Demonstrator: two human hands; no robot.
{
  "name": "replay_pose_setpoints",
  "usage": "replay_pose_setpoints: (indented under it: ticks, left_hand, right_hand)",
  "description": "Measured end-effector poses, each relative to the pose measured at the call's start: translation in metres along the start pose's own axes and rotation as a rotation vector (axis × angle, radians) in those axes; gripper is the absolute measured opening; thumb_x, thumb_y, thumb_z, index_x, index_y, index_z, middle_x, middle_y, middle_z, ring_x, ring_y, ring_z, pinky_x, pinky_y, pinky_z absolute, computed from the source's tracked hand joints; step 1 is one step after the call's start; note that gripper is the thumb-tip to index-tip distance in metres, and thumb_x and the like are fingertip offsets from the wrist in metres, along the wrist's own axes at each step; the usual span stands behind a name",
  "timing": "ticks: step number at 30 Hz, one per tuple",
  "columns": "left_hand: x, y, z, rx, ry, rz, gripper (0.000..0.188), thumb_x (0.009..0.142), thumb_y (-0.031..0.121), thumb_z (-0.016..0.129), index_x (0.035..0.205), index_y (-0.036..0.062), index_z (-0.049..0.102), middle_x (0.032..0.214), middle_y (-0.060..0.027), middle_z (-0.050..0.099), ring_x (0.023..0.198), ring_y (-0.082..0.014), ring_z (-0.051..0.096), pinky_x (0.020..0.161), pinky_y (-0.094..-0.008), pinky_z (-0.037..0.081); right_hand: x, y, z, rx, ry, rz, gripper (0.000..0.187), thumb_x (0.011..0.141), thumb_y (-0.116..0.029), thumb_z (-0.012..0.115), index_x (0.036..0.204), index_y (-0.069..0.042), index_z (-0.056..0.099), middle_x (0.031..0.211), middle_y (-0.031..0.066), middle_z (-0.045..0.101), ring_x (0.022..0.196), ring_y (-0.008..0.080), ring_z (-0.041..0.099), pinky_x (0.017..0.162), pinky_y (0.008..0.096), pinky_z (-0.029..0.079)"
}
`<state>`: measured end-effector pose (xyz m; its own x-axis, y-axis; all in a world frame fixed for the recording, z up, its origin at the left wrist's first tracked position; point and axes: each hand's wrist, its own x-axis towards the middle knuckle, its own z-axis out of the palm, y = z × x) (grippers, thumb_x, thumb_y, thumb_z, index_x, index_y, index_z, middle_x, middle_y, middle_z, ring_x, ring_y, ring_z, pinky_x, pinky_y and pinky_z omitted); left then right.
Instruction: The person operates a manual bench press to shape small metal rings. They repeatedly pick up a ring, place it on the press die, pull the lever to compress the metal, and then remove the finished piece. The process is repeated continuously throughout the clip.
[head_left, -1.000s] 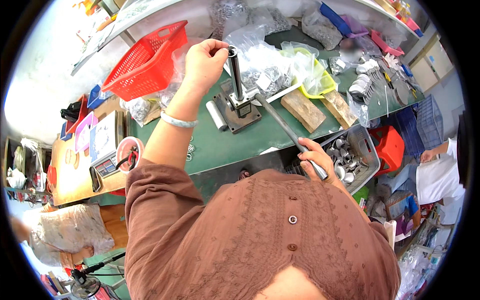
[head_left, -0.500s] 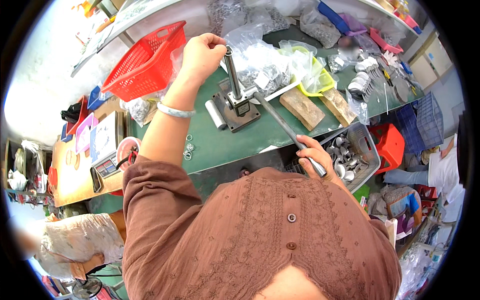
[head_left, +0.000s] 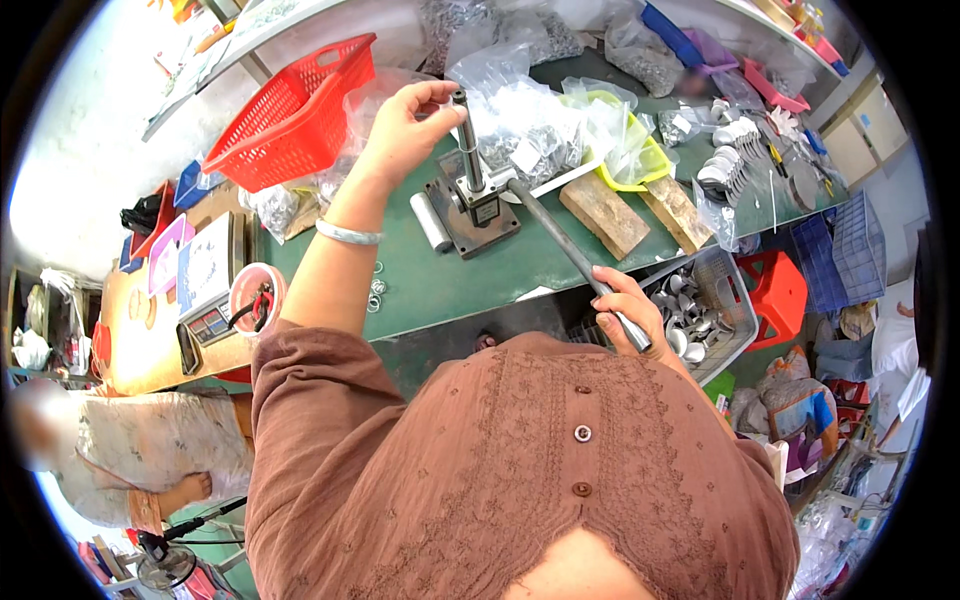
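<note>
Left edge of the table [head_left: 430, 290]: digital scale [head_left: 205, 290] and a small pink bowl [head_left: 255, 298] with pliers; a red basket [head_left: 295, 115] sits toward the far left corner.

My left hand [head_left: 405, 125] is raised over the hand press [head_left: 475, 195], fingertips pinched at the top of its vertical ram. I cannot tell whether a small part is held there. The press stands mid-table on its square base plate, a white cylinder [head_left: 432, 221] just beside it.

My right hand [head_left: 625, 315] is wrapped closed around the press lever [head_left: 575, 255], at its low end past the near edge of the table.

Judgement: loading or seating step, stroke not yet made. Next move calls for clearing the left fingers before pulling the lever.

Right of the press: bags of metal parts [head_left: 525, 130], two wooden blocks [head_left: 605, 212], and a grey crate of metal cups [head_left: 705, 310].
</note>
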<state>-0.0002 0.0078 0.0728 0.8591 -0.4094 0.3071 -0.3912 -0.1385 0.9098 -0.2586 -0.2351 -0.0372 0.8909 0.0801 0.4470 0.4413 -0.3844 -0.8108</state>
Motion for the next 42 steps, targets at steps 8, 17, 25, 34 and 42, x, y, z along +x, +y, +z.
replay_pose_setpoints:
  ticks: [8, 17, 25, 34, 42]
  left_hand:
    - [-0.010, -0.050, 0.018, 0.172, -0.078, -0.095, 0.038, 0.079, 0.017, 0.072, 0.112, 0.0008, 0.061, 0.106, -0.0067, 0.062, 0.097, -0.0139, 0.056, 0.087, -0.0285, 0.043]
    - [-0.034, -0.183, -0.029, 0.456, 0.083, -0.027, 0.034, 0.087, 0.009, 0.049, 0.120, 0.0078, 0.058, 0.115, -0.0147, 0.060, 0.108, -0.0309, 0.055, 0.095, -0.0374, 0.042]
    - [-0.022, -0.182, -0.003, 0.887, -0.125, 0.131, 0.066, 0.072, -0.009, 0.046, 0.132, 0.0187, 0.049, 0.141, -0.0021, 0.043, 0.132, -0.0306, 0.033, 0.107, -0.0485, 0.026]
    - [-0.020, -0.180, 0.011, 0.901, -0.172, 0.165, 0.065, 0.073, -0.005, 0.049, 0.132, 0.0225, 0.049, 0.140, 0.0042, 0.044, 0.131, -0.0306, 0.036, 0.106, -0.0562, 0.022]
    - [-0.031, -0.186, 0.016, 0.846, -0.127, 0.053, 0.073, 0.071, -0.010, 0.049, 0.135, 0.0249, 0.043, 0.143, 0.0038, 0.040, 0.131, -0.0299, 0.037, 0.106, -0.0594, 0.019]
  right_hand:
    - [0.002, 0.002, 0.000, -0.011, -0.002, -0.003, 0.015, 0.076, -0.002, 0.067, 0.089, -0.002, 0.060, 0.122, 0.0208, 0.055, 0.104, 0.0334, 0.057, 0.088, 0.0349, 0.045]
    - [0.052, -0.031, -0.021, -0.264, -0.075, -0.216, 0.023, 0.081, -0.022, 0.068, 0.087, -0.002, 0.059, 0.109, 0.0162, 0.061, 0.099, 0.0351, 0.056, 0.087, 0.0415, 0.044]
    - [0.204, -0.022, -0.028, 0.096, 0.034, -0.340, 0.023, 0.086, -0.020, 0.062, 0.093, -0.002, 0.051, 0.082, 0.0107, 0.061, 0.075, 0.0166, 0.058, 0.069, 0.0308, 0.047]
    - [0.480, 0.100, 0.076, -0.418, 0.202, -0.116, 0.051, 0.085, -0.038, 0.057, 0.107, 0.007, 0.049, 0.103, 0.0327, 0.058, 0.102, 0.0459, 0.055, 0.085, 0.0466, 0.044]
    - [0.525, 0.222, 0.156, -0.669, -0.108, 0.247, 0.042, 0.089, -0.037, 0.050, 0.110, -0.005, 0.064, 0.113, 0.0210, 0.061, 0.107, 0.0352, 0.058, 0.091, 0.0444, 0.045]
